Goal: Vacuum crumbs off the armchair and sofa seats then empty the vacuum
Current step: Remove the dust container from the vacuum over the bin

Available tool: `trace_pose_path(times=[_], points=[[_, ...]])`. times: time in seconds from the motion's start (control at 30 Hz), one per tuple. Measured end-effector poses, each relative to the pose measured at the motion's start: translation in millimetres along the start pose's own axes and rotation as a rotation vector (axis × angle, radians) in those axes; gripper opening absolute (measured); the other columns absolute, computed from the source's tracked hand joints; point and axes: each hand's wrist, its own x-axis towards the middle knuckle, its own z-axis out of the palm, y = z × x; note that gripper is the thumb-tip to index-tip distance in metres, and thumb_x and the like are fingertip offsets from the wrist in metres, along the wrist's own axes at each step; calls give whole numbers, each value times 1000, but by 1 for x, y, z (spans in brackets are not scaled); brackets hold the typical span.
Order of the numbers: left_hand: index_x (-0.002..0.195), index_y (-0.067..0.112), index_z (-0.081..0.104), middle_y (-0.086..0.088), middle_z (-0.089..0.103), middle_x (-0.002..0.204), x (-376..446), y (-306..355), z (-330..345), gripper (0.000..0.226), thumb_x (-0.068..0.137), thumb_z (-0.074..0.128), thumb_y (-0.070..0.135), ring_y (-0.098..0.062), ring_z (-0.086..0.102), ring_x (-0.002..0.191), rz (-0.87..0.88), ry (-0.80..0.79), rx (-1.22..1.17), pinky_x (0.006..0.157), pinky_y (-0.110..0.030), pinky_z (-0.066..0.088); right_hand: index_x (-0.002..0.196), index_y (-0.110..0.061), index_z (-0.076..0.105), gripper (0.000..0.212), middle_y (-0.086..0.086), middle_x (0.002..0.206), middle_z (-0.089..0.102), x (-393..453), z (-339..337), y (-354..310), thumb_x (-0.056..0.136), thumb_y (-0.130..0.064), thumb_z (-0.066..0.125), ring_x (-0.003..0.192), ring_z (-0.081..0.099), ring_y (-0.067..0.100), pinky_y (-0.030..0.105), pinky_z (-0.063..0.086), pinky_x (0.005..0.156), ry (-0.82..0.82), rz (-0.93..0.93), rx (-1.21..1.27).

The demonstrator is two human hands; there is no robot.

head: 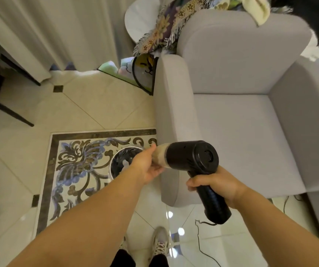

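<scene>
The right hand (215, 185) is wrapped firmly round the black handle of the handheld vacuum (195, 160), whose body points left with its round rear cap facing the camera. The left hand (147, 166) grips the pale, translucent dust cup (159, 158) at the vacuum's front end, fingers curled under it and thumb along the top. Both hands hold the vacuum in the air, in front of the armchair's near armrest. Just beyond and below the left hand sits a round bin (119, 164) with a shiny rim and dark inside, standing on the floor; the wrist hides part of it. The bin rests on a patterned floor panel (77, 166) with blue and brown scrollwork, set into cream tiles. The grey armchair (241, 122) stands to the right, its seat cushion bare. A fringed floral throw (166, 29) hangs over its upper left corner, near a pale curtain (58, 29). A thin black cable (201, 241) trails over the tiles below the vacuum's handle. 2 shoes show at the bottom edge.
</scene>
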Motion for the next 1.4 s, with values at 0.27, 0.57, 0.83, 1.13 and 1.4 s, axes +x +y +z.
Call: trace_pose_path(times=[0.27,0.57,0.83,1.13,1.4], points=[[130,19,50,-13,67,107,12,-8,-3,41,91,61,25,-29,67,90,-11,119,-8,54,-39,58,147,-33,28,104,-5,125,50,14,-8,-13,63,-32,89,113,55,20,30,46,87,349,-157,-311],[148,39,-10,-15,33,149,10,-18,7,94,87,62,36,-37,45,127,280,279,364,100,-52,43,147,-21,34,81,7,145,39,71,47,-68,77,-36,71,137,33,29,45,25,114,224,-308,-1136],[143,42,-23,-9,38,145,13,-23,7,101,88,61,33,-30,48,121,243,232,500,100,-46,45,130,-26,45,69,-1,105,64,105,68,-46,72,-37,81,96,62,22,38,53,89,-54,-100,-1115],[147,43,-5,-13,46,140,32,-10,-24,95,84,59,12,-31,51,120,366,170,150,104,-53,39,112,-33,50,51,-7,84,58,121,79,-38,69,-29,77,73,55,12,26,46,62,-63,-98,-1065],[147,25,28,-11,55,130,44,59,-68,48,101,40,16,-30,57,117,309,168,-64,97,-44,48,114,-42,52,56,-13,82,54,113,54,-38,64,-30,74,74,52,9,24,41,58,-40,-80,-1041]])
